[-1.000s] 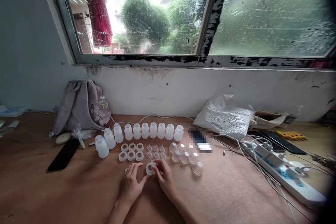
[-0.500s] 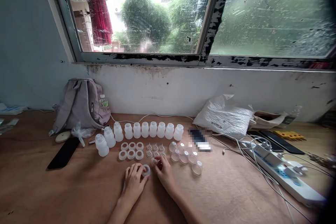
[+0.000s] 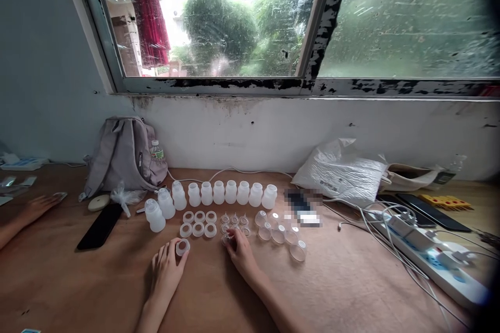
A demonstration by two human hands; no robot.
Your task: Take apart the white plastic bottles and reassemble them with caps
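Note:
My left hand (image 3: 166,265) grips a white screw ring (image 3: 182,247) between thumb and fingertips, just in front of two rows of similar white rings (image 3: 198,229). Farther right, my right hand (image 3: 241,255) has thumb and fingers pinched on a small clear silicone teat (image 3: 225,240), partly hidden by the fingers. It is at the near edge of a group of clear teats (image 3: 234,219). Beyond them stands a line of frosted baby bottles (image 3: 230,192), the leftmost ones angled towards me. Right of the teats lie several clear dome caps (image 3: 298,251).
A co-worker's hand (image 3: 41,205) rests on the table at far left. A black phone (image 3: 99,226) and a grey backpack (image 3: 125,156) are on the left. To the right are a silver plastic bag (image 3: 339,171), loose cables and a white power strip (image 3: 445,265).
My hands have moved apart. The left carried the ring to the left, while the right took the teat away from it, back to the teat group. A co-worker's hand has appeared at left.

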